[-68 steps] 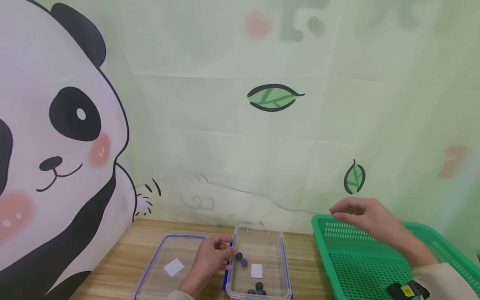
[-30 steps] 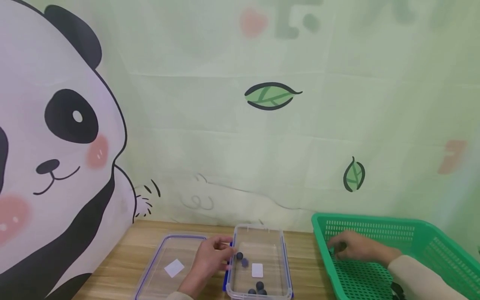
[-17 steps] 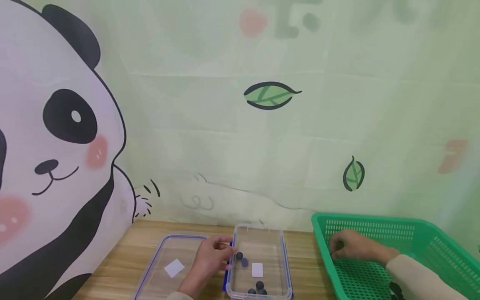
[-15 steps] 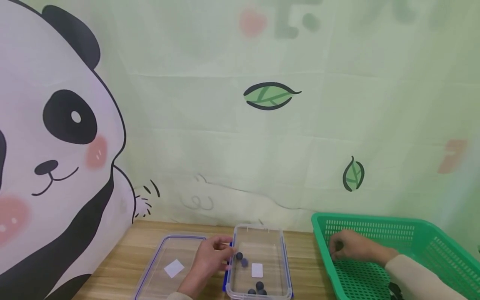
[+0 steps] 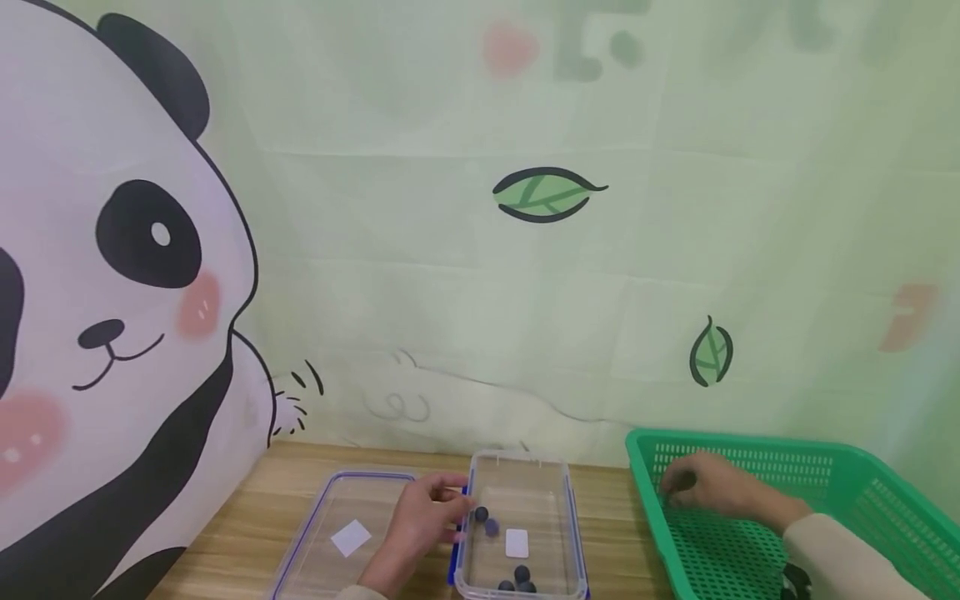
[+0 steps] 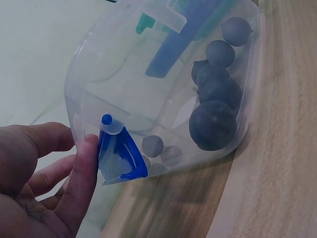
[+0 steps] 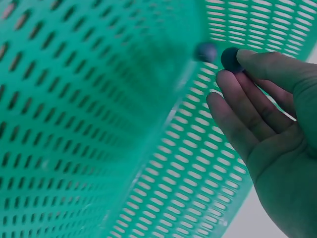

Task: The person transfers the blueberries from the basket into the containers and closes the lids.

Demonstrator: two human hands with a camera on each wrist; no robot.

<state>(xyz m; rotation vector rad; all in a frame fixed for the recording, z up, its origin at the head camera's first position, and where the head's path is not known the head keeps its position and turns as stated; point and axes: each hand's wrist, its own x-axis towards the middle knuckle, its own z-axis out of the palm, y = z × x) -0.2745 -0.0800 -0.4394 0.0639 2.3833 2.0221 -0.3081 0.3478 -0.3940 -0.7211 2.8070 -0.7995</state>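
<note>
In the basket's left part, my right hand (image 5: 708, 485) pinches a blueberry (image 7: 231, 60) between thumb and fingers. Another blueberry (image 7: 205, 51) lies close by, against the wall of the green basket (image 5: 647, 500). My left hand (image 5: 420, 521) holds the left side of a clear plastic container (image 5: 517, 475); the left wrist view shows a finger against its blue latch (image 6: 119, 153). Several blueberries (image 5: 522, 573) are inside that container, some near its left wall and some at the near end. A white label (image 5: 517, 543) shows on its base.
Left of the container lies its clear lid (image 5: 322, 508) with a blue seal and a white square (image 5: 351, 538). The wooden table (image 5: 232, 517) meets a cloth backdrop (image 5: 450, 292) printed with a panda and leaves. The basket stands on the right.
My right hand has come down from above the basket's rim into its left part, where it now pinches a blueberry. The left hand stays at the container's side.
</note>
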